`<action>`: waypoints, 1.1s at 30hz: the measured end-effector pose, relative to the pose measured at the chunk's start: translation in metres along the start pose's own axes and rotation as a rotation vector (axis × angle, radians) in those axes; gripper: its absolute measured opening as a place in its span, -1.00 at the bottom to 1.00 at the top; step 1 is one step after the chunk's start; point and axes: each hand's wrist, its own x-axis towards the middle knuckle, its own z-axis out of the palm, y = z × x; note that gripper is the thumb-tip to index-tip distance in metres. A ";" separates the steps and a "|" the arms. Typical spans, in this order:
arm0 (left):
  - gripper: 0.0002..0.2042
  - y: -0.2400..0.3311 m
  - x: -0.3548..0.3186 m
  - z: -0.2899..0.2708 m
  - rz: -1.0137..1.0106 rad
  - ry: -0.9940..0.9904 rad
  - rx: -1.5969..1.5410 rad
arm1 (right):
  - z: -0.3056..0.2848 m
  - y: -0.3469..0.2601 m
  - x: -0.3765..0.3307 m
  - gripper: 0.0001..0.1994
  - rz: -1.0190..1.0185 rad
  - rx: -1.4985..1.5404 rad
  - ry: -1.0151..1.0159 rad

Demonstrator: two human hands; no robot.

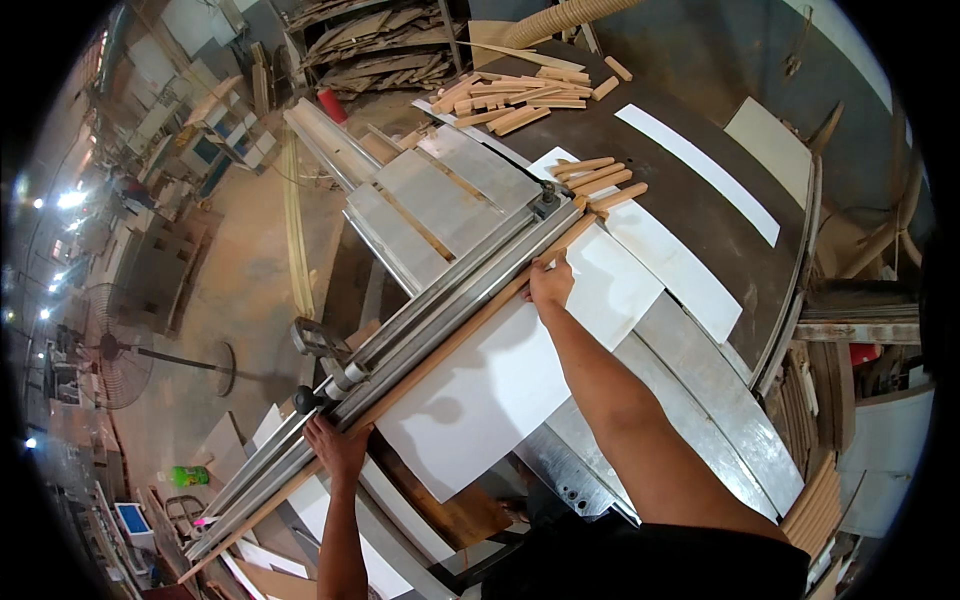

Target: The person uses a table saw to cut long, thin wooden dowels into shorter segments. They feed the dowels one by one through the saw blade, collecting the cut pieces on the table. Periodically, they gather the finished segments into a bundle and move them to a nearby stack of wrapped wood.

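Observation:
A long wooden strip point(440, 352) lies along the metal fence point(400, 362) of a sliding table saw, running from the lower left to the upper right. My right hand point(551, 283) is closed on the strip toward its far end, thumb on top. Lower down, my left hand point(337, 447) is closed around the same strip, its fingertips against the fence beside a black knob point(305, 400). Under my right forearm is a white panel point(500, 400). Just past the strip's far end, several short wooden pieces point(598, 180) with rounded ends rest on white board.
A heap of short wooden pieces point(520, 97) lies on the dark table point(690, 190) at the far side. A white strip point(700, 172) lies right of it. The grey sliding table point(440, 215) sits beyond the fence. A standing fan point(108, 346) is at left.

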 end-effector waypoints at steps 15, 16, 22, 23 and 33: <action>-0.12 0.015 0.004 -0.011 -0.104 -0.067 0.066 | 0.020 0.028 0.017 -0.31 -0.112 -0.232 0.066; -0.12 0.015 0.004 -0.008 -0.094 -0.052 0.074 | 0.019 0.027 0.017 -0.32 -0.104 -0.252 0.065; -0.11 0.020 0.008 -0.012 -0.100 -0.091 0.064 | 0.015 0.023 0.015 -0.32 -0.161 -0.306 0.135; -0.11 0.019 0.007 -0.014 -0.104 -0.091 0.062 | 0.014 0.018 0.011 -0.31 -0.097 -0.274 0.082; -0.09 0.013 0.005 -0.016 -0.096 -0.068 0.051 | 0.000 0.010 0.001 -0.26 -0.046 -0.336 0.067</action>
